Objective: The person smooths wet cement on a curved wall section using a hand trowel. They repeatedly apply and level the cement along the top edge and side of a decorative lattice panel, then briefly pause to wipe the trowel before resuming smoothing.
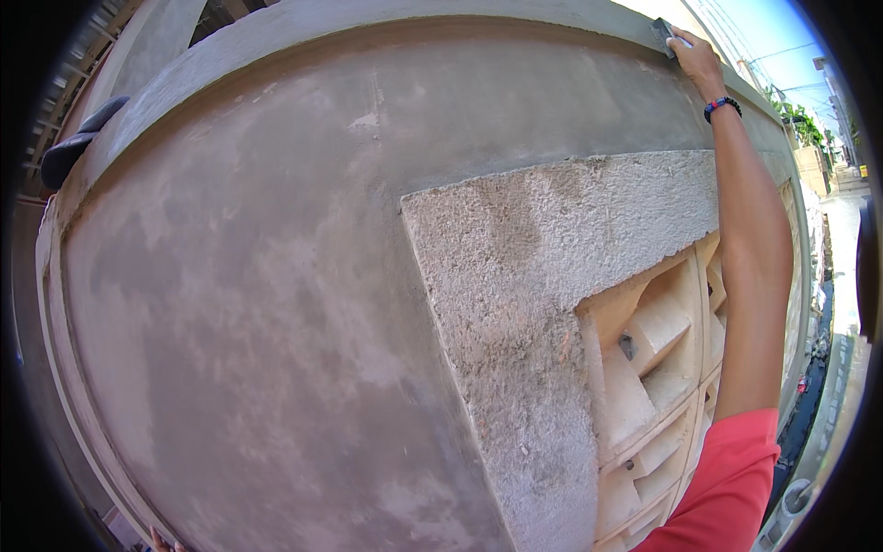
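Observation:
My right arm, in a red sleeve, reaches up along the right side of a grey plastered wall point(276, 230). At its end my right hand point(699, 66), with a dark beaded bracelet at the wrist, is closed round a small dark grey block point(662, 39). The block lies against the ledge point(515, 13) that runs along the wall's top; whether it is a sponge or a stone I cannot tell. Only a few fingertips of my left hand point(162, 543) show at the lower left edge, by the wall's raised border, and their grip is hidden.
A rough pale band point(515, 239) frames a cream pierced-block screen point(653, 331) below my right arm. Dark rounded objects point(78, 147) sit at the wall's upper left edge. Along the right run a narrow lane point(844, 239) and a dark gutter point(809, 405), with a pale pipe-like object point(793, 501) near the bottom.

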Available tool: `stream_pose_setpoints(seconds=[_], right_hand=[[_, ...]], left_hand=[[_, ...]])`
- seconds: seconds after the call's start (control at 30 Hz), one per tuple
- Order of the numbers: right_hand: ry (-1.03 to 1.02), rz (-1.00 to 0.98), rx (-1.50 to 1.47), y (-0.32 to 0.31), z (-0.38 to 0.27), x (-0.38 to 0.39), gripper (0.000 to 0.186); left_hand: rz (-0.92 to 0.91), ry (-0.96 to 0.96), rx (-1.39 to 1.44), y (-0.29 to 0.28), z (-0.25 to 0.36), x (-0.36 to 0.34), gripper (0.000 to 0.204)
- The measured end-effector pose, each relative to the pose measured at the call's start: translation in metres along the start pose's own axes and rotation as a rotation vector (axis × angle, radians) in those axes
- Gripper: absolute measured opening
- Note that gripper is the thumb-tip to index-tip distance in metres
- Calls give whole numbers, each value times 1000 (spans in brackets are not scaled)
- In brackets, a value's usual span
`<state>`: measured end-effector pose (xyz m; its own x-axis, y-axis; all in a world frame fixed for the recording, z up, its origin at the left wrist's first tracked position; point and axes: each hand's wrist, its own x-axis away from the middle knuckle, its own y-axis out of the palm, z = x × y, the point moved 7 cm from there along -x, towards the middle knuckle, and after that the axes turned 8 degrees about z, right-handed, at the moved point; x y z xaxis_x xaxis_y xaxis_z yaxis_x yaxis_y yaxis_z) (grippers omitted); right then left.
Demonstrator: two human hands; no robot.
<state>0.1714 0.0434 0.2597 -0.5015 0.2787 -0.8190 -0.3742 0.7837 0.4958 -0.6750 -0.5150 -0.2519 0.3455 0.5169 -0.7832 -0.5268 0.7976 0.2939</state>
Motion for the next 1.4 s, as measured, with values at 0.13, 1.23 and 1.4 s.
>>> stream_pose_setpoints(seconds=[0.13, 1.23, 1.4], right_hand=[[-162, 75, -152, 16, -110, 8, 43], [-71, 50, -90, -21, -65, 38, 44], [-80, 2, -207, -20, -209, 69, 39]], left_hand=[[11, 6, -21, -11, 6, 1, 58], [-3, 47, 13, 11, -1, -3, 54], [6, 63, -6, 4, 0, -3, 53]])
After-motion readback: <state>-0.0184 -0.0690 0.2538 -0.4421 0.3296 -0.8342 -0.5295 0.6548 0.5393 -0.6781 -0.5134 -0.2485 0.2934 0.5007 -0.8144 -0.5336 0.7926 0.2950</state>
